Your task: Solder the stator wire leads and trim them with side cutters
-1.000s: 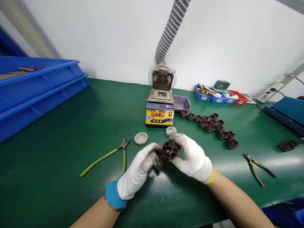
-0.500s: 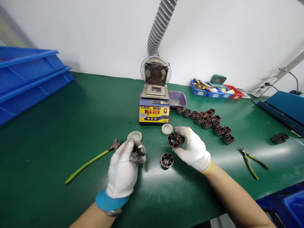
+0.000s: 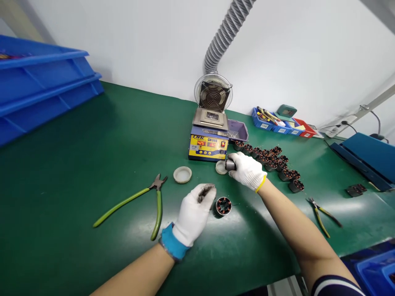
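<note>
My right hand point(image 3: 247, 170), in a white glove with a yellow cuff edge, grips a motor stator point(image 3: 230, 165) tipped on its side over a small white round dish point(image 3: 221, 167). My left hand point(image 3: 194, 211), gloved with a blue wrist band, has its fingers curled in with thumb and fingertips together. What they hold, if anything, is hidden. Just right of those fingertips, a second stator point(image 3: 223, 206) with copper windings stands on the green table. Another white dish point(image 3: 182, 175) lies beyond my left hand. Green-handled cutters point(image 3: 157, 184) lie open to its left.
A yellow-and-blue solder pot point(image 3: 208, 144) stands behind the dishes, under a grey duct point(image 3: 228, 35). Several stators point(image 3: 271, 160) stand to its right. Small pliers point(image 3: 317, 209) lie at right. Blue crates point(image 3: 46, 78) are stacked at left; small bins point(image 3: 277, 123) sit at the back.
My right hand has moved away towards the solder pot and turned its stator over the dish. My left hand has moved right, beside the standing stator, uncovering the cutters. The view has shifted slightly.
</note>
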`<state>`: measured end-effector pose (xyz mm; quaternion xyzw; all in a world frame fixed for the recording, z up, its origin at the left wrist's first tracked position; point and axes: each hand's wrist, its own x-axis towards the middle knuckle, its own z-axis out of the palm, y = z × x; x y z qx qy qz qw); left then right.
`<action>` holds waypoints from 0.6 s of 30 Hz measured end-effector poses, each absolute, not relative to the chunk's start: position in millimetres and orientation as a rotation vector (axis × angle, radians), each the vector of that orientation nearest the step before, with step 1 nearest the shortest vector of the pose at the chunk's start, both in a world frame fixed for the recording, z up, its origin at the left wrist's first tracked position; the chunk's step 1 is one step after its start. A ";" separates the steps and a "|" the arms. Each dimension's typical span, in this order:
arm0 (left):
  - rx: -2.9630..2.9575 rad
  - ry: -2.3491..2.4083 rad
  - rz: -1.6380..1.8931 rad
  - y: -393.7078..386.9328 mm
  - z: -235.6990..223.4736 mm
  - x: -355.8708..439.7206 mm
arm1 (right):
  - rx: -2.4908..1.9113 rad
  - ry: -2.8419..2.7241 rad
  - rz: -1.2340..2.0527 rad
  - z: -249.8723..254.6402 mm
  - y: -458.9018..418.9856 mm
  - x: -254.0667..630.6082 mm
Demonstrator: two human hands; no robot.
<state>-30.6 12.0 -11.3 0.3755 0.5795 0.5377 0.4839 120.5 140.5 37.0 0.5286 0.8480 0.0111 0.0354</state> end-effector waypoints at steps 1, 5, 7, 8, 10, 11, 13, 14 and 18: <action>0.929 1.416 1.295 12.3 -11.5 -30.1 | 1.602 2.593 0.036 39.1 142.7 118.9; 0.953 1.438 1.250 14.9 -13.3 -30.9 | 1.570 2.572 0.040 45.6 143.6 117.7; 0.948 1.448 1.243 15.7 -14.4 -31.8 | 1.628 2.589 0.077 49.2 139.1 119.3; 0.946 1.450 1.245 16.0 -14.8 -32.1 | 1.666 2.596 0.117 51.5 136.4 120.0; 0.948 1.451 1.243 16.4 -15.1 -32.5 | 1.686 2.596 0.224 56.6 131.9 119.9; 0.952 1.452 1.236 16.7 -15.0 -32.6 | 1.656 2.579 0.277 59.0 130.8 118.8; 0.964 1.462 1.215 17.2 -14.0 -33.0 | 1.553 2.524 0.355 62.1 131.3 114.3; 0.972 1.471 1.207 17.4 -13.4 -33.3 | 1.503 2.495 0.384 62.3 132.7 111.3; 0.994 1.486 1.197 18.0 -12.8 -34.7 | 1.397 2.449 0.430 55.0 138.8 100.7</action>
